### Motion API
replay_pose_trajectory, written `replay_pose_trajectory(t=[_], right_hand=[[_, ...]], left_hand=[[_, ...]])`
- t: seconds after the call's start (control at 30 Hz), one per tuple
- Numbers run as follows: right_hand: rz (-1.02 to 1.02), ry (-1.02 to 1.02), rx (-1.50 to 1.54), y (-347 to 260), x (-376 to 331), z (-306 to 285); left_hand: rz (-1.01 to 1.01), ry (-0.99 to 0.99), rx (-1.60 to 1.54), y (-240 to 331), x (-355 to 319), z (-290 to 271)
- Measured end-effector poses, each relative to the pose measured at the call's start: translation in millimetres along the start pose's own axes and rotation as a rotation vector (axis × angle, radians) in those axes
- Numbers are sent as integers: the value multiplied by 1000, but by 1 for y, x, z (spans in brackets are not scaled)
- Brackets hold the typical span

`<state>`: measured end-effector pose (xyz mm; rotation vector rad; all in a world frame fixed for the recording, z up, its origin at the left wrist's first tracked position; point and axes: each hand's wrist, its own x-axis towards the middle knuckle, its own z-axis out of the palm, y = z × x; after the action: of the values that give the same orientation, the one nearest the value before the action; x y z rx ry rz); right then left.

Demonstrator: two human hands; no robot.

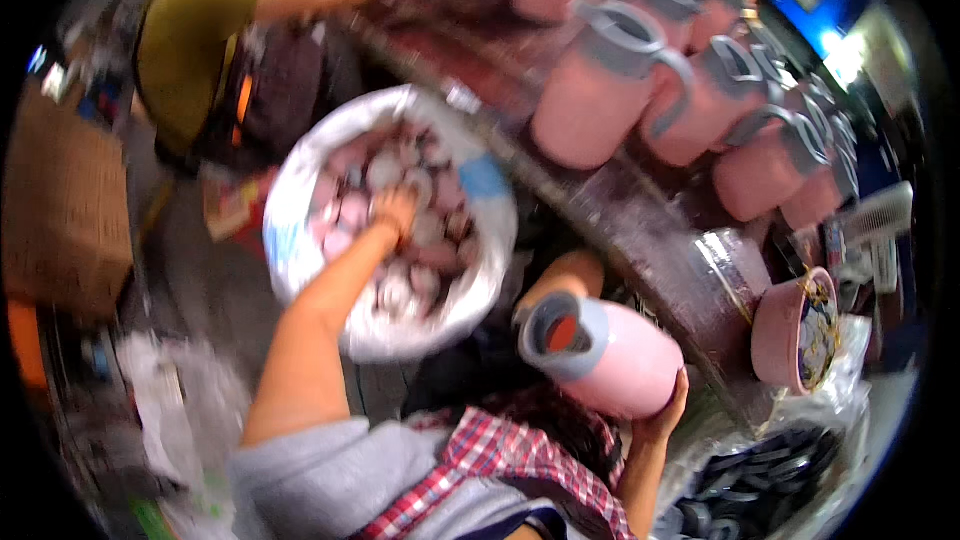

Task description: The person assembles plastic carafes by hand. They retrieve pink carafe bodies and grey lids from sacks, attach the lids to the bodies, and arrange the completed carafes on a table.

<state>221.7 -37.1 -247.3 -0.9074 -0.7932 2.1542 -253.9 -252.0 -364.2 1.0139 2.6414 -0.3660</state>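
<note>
My left hand reaches down into a round tub lined with white plastic. Around it lie many round pink and whitish pieces that look like lids. Blur and the pieces hide what its fingertips do. Across my lap a pink jug with a grey collar and spout lies tilted, its mouth toward the tub. Something reddish shows inside that mouth. My right hand holds the jug at its base end, fingers curled round the side.
Several pink jugs with grey handles stand on the dark bench. A pink bowl-like container sits near its end, above a bag of dark grey rings. Another person reaches over the bench. Left is a cardboard box.
</note>
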Motion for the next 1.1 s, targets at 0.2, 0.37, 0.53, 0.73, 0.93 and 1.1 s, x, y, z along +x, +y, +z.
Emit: replay_pose_trajectory(t=[0.2, 0.37, 0.53, 0.73, 0.93, 1.1], right_hand=[[-11, 146, 17, 8, -15, 6], [-37, 127, 111, 15, -18, 4], [-69, 135, 185, 19, -12, 3], [-173, 148, 388, 20, -16, -4], [-337, 138, 346, 3, -36, -34], [-365, 106, 310, -1, -44, -57]], left_hand=[[12, 100, 48, -32, 0, 19], [-20, 398, -603, -27, -44, -37], [422, 240, -2217, 69, -139, -122], [641, 332, -2087, 186, -193, -179], [895, 124, -1768, 207, -203, -178], [885, -167, -1707, 199, -210, -189]])
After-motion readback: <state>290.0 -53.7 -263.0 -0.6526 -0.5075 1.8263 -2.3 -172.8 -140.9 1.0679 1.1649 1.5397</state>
